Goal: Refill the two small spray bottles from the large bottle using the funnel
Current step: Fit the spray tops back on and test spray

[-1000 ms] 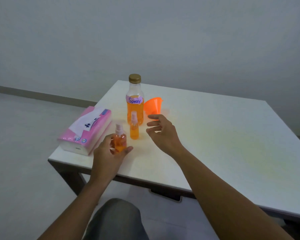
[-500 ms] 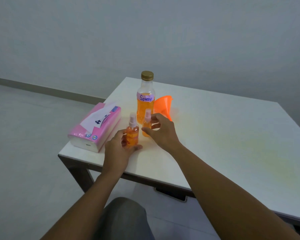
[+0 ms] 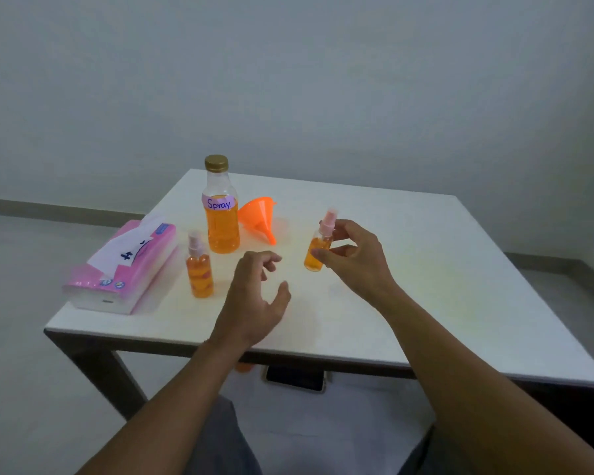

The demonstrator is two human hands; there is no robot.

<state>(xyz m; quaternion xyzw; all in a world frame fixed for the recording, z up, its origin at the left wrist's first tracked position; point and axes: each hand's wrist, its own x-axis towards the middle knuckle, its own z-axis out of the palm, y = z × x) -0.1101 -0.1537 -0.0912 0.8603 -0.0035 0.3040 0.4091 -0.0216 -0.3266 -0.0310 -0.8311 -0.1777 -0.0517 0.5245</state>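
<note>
My right hand (image 3: 355,260) pinches one small spray bottle (image 3: 314,257); I would keep it upright; my empty, loosely spread left hand (image 3: 254,298) should twist off the pump top (image 3: 326,223).

At the table (image 3: 426,269)'s near-left corner we find the tissue pack (image 3: 124,272). Right of it stands a small spray bottle (image 3: 199,269), with the large bottle (image 3: 221,214) behind it. The funnel (image 3: 259,217) lies just beside the large bottle, to its right. Our right hand (image 3: 354,258) holds the second spray bottle (image 3: 318,250) above the table's middle.
</note>
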